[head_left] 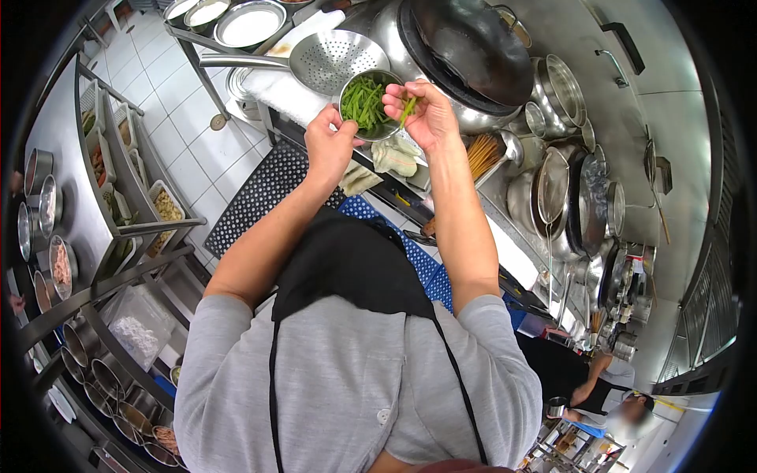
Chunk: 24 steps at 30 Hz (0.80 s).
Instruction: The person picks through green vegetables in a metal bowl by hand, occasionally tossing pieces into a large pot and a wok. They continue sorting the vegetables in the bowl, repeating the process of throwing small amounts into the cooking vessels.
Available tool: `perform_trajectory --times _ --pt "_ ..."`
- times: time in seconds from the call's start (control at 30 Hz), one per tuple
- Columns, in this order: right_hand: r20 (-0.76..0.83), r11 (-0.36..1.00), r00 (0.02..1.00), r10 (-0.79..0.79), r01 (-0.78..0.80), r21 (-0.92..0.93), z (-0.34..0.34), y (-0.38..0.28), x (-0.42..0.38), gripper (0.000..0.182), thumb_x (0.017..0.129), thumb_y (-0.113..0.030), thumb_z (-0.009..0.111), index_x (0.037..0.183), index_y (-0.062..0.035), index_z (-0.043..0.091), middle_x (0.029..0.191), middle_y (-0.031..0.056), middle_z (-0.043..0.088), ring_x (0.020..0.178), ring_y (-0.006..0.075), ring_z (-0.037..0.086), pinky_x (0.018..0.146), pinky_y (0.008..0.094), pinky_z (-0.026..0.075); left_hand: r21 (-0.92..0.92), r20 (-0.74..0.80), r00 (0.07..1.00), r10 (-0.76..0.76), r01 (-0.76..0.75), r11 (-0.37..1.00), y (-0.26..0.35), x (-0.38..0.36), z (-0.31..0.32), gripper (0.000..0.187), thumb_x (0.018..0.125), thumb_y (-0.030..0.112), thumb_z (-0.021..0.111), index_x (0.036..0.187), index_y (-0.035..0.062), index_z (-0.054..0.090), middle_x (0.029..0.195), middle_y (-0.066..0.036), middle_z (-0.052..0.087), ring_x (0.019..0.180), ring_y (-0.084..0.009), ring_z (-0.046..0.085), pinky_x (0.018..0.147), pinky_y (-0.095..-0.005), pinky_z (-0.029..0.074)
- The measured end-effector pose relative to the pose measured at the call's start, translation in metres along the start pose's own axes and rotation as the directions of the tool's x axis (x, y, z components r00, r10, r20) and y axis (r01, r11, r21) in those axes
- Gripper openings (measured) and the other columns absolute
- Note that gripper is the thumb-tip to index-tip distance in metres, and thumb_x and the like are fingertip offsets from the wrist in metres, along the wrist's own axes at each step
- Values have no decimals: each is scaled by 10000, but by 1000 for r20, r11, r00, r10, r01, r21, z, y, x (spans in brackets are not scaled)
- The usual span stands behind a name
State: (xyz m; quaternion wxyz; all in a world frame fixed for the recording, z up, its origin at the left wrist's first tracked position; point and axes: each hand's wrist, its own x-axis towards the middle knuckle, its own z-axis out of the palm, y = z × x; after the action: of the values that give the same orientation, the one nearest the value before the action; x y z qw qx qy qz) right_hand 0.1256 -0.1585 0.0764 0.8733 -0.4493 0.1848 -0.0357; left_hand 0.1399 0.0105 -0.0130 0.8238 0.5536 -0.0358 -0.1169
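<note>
A round metal bowl (382,135) holds cut green vegetable pieces (361,104), long and thin like stalks. My left hand (330,140) grips the bowl's rim on its left side, thumb over the edge. At the bowl's right side my right hand (430,114) is turned palm up with fingers curled, and a few green pieces (408,110) lie in it. Just beyond the bowl rests a perforated metal strainer ladle (339,59), its long handle pointing left. A dark wok (473,47) stands to the upper right of my hands.
Folded cloths (394,155) hang at the counter edge below the bowl. A bamboo wok brush (482,155) lies right of my forearm. On the left, a steel counter (75,169) carries metal bowls and ingredient bins. Another person (587,386) stands at lower right. Black perforated matting (260,197) covers the floor.
</note>
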Motion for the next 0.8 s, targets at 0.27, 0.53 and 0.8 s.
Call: perform_trajectory --times 0.27,0.53,0.8 --pt "145 332 934 -327 257 -908 10 19 13 101 820 -83 667 863 6 690 844 232 726 739 349 724 648 406 570 9 -3 1000 4 -4 1000 8 -6 6 239 861 -41 610 688 -1 450 1550 -339 307 1035 -325 678 659 -330 656" --pt "281 -361 891 -356 146 -921 16 36 19 196 722 -70 624 882 -40 735 849 264 700 843 439 696 824 524 549 38 -61 995 81 -79 996 5 -5 12 257 843 -55 608 661 -16 430 1471 -409 355 870 -288 727 573 -313 645" --pt "281 -319 902 -328 174 -932 18 40 17 200 745 -122 649 900 -74 765 834 235 711 835 416 704 810 506 561 63 -62 993 101 -97 993 5 -7 12 260 849 -47 600 666 -8 420 1047 -191 624 735 -194 692 592 -323 642"
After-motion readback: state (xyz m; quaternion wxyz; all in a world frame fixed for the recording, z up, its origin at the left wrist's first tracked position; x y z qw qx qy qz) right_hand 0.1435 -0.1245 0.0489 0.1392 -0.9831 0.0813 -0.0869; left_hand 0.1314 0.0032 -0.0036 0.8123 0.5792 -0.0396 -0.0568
